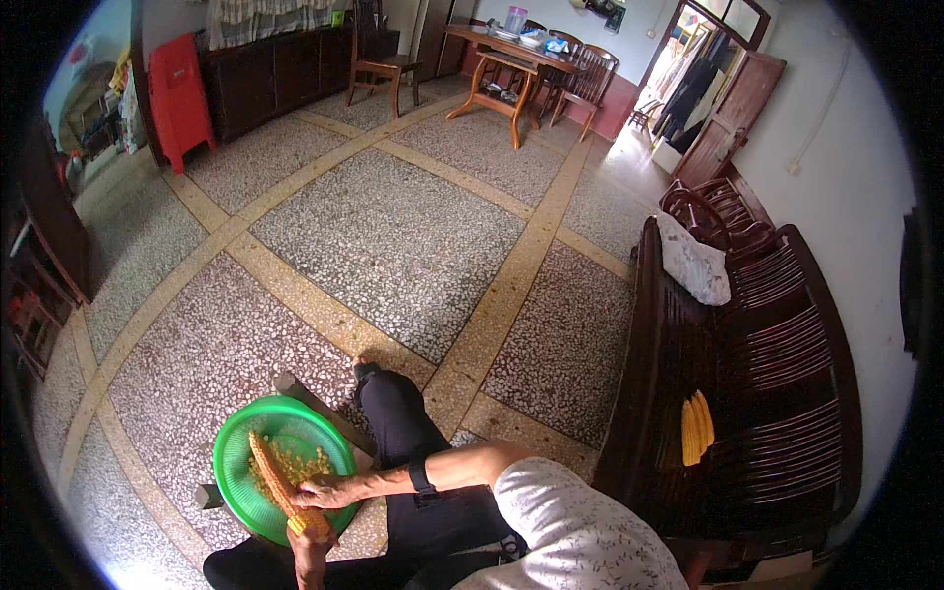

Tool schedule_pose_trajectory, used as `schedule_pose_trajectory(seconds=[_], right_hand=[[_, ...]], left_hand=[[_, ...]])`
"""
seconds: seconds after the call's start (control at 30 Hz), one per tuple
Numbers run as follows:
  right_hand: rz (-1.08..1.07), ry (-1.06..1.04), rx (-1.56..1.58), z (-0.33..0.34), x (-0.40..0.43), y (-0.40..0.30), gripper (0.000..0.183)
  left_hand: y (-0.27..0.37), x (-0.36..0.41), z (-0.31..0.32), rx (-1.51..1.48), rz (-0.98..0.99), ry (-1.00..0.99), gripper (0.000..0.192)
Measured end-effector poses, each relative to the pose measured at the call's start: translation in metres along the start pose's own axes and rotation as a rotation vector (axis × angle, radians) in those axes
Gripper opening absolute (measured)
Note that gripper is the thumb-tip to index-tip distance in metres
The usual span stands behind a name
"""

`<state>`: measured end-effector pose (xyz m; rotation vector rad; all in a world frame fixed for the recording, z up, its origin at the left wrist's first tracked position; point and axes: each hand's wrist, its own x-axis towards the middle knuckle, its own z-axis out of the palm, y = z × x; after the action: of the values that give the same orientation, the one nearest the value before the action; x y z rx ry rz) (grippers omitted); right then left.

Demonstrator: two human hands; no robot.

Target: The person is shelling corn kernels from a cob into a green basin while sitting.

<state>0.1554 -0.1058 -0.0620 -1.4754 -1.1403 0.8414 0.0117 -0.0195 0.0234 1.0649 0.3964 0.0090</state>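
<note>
A partly shelled ear of dried corn [271, 466] slants over a green plastic basket [225, 483]. Its far part is a bare reddish cob, while yellow kernels still cover the near end. My left hand [310, 542] grips that near end from below. Against the middle of the ear, my right hand [324, 490] presses with bent fingers; a dark band circles its wrist. Loose corn kernels [313, 462] lie on the bottom of the basket beneath the ear. The fingertips of both hands are partly hidden.
On the dark wooden bench [664, 413] to the right lie several whole corn ears [693, 431] and a patterned cushion [693, 262]. A wooden block or leg [287, 383] shows beside the basket. Farther off stand a wooden table [472, 33], chairs [383, 63] and red stacked plastic stools [181, 103].
</note>
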Motion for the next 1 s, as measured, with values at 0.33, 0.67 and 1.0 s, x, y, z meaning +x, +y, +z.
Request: schedule_pose_trajectory(seconds=[0.33, 0.67, 1.0], right_hand=[[0.198, -0.074, -0.045, -0.02, 0.002, -0.049, 0.057], [0.135, -0.095, 0.432, -0.021, 0.002, -0.038, 0.058], [0.434, -0.128, 0.448, -0.031, -0.012, -0.041, 0.109]], left_hand=[[-0.018, 0.003, -0.015, -0.167, 0.027, -0.002, 0.051], [-0.032, 0.003, -0.035, -0.392, -0.081, 0.015, 0.054], [-0.028, 0.001, -0.03, -0.329, -0.136, -0.083, 0.054]])
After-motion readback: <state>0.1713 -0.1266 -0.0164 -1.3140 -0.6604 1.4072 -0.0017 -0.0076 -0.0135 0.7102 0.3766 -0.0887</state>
